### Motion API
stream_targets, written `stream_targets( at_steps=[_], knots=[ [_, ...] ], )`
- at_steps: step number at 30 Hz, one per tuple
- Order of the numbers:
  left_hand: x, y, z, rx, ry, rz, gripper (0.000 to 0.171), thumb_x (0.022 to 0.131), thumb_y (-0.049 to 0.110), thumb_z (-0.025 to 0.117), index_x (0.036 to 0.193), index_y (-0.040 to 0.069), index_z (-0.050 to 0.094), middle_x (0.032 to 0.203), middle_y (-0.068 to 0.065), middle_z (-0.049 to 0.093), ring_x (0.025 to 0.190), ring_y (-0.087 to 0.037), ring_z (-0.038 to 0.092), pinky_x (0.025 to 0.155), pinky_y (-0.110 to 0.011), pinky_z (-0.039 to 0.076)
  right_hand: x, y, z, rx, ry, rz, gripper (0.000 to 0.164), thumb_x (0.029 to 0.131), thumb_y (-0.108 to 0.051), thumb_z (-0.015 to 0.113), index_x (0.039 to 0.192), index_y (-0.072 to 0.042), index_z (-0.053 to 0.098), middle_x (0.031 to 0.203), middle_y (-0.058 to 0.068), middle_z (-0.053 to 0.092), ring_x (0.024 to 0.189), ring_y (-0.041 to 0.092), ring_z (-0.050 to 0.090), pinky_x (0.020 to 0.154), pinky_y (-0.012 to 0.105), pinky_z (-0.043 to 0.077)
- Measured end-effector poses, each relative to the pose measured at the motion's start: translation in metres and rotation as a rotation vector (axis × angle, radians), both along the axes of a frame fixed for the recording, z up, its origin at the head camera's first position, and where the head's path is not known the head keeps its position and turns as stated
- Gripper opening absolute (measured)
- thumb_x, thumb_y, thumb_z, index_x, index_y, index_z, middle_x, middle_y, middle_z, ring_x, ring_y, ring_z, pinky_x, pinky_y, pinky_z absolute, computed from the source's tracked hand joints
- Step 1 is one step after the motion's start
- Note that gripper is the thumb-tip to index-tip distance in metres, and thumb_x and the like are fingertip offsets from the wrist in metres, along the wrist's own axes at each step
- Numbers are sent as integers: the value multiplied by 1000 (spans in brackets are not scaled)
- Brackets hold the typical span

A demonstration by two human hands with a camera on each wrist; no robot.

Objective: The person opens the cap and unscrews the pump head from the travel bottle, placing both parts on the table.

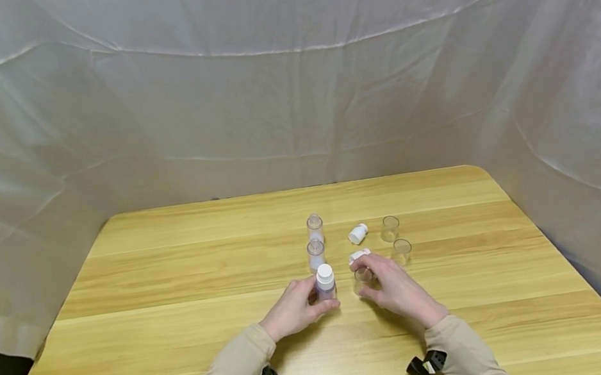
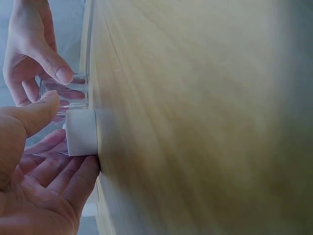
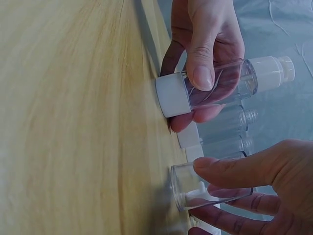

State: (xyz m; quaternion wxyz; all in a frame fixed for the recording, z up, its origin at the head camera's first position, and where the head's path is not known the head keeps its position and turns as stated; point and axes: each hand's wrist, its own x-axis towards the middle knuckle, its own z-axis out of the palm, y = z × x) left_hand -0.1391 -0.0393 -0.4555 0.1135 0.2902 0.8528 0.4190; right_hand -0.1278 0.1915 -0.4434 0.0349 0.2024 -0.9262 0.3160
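Observation:
My left hand (image 1: 294, 310) grips a clear pump bottle (image 1: 326, 292) low on its body, thumb on the near side. The bottle stands upright, with a white pump head (image 3: 269, 72) on top and a white base (image 3: 173, 95) at the table. To its right, my right hand (image 1: 393, 285) holds a clear cup-shaped cap (image 1: 363, 283) between thumb and fingers. In the right wrist view the cap's rim sits close to the table. A white pump head (image 1: 357, 257) lies just beyond the right fingers, partly hidden by them.
Two clear bottles with bare threaded necks, a nearer one (image 1: 316, 256) and a farther one (image 1: 315, 229), stand in line behind the held bottle. Another white pump head (image 1: 358, 234) lies on its side. Two clear caps (image 1: 390, 230) stand at the right on the wooden table (image 1: 163, 286).

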Motion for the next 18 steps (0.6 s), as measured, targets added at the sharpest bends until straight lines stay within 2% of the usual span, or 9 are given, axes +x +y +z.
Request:
stream_targets(
  at_steps=[18],
  knots=[
    [0, 1, 0, 1, -7, 2, 31, 94, 22, 71, 118, 5, 64, 119, -16, 73, 114, -30, 70, 104, -44, 56, -3, 3, -1, 9, -20, -33, 37, 80, -1, 80, 114, -6, 65, 105, 6, 69, 95, 21, 66, 86, 41, 59]
  ],
)
